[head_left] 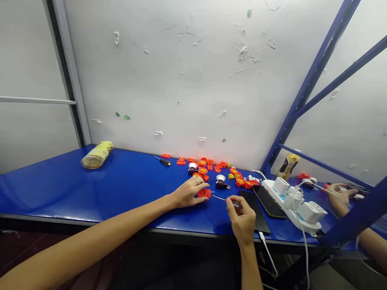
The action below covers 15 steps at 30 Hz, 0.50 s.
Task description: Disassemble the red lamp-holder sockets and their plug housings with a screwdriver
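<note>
A: Only got the head view here. What's going on with the hands, and where's the piece?

B: The orange piece (204, 193) is flat on the blue table (136, 185), near its front edge. The left hand (190, 193) has it between thumb and fingers, thumb on the near side, fingertips on the far side. The right hand (243, 217) has its fingers closed around the dark handle of a screwdriver (237, 204), thin shaft aimed at the piece's right end. Can't tell if the tip actually touches.

A: How's that thing gonna handle?

B: Looks like hard, light plastic to me, so stiff, no real squish. Probably kinda slick on that glossy top, so it could skate sideways if pushed. I'd pinch it by the 2 long sides and press down, fingertips clear of the blade. Wouldn't lean hard on thin edges, they might crack. The screwdriver's best gripped by its fat handle.

A: Anything close by?

B: Yeah, a white-and-dark piece (221, 183) just beyond the shaft, loose orange parts (240, 182) behind that, and 2 dark slabs next to the right hand, including a phone (269, 201).
</note>
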Available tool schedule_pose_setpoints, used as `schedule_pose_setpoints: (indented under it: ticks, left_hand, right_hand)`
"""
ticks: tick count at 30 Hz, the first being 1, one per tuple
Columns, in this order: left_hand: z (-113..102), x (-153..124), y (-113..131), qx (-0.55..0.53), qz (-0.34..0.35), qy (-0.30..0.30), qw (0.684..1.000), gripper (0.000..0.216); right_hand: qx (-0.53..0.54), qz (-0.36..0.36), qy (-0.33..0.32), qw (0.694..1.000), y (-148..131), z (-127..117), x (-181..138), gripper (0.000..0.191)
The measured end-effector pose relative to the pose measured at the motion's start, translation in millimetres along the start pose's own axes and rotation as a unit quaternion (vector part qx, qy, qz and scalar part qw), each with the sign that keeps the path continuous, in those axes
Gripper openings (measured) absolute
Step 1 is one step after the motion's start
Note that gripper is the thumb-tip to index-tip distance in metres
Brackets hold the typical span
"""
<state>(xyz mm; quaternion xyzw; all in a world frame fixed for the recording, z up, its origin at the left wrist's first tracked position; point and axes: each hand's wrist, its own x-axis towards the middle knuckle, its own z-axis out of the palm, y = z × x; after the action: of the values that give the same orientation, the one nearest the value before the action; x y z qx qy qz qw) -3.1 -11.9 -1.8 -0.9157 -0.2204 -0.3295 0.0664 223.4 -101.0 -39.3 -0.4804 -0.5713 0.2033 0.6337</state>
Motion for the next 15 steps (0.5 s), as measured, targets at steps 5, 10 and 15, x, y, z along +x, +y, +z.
schedule_pose_setpoints:
  ticks: [5,10,15]
  left_hand:
    - [1.2,-1.6,-1.7,-0.005,0.003,0.012,1.000,0.030]
    - [4.5,-3.4,-3.1,0.005,0.047,0.002,0.999,0.029]
    - [6.8,-3.5,-2.3,0.024,0.087,-0.016,0.996,0.029]
  right_hand:
    - [0.019,-0.005,0.049,0.999,3.1,-0.4,-2.0,0.028]
    - [0.007,-0.026,-0.008,1.000,2.0,-0.7,-1.5,0.027]
    - [-0.024,-0.047,-0.070,0.996,-3.6,0.4,-0.2,0.027]
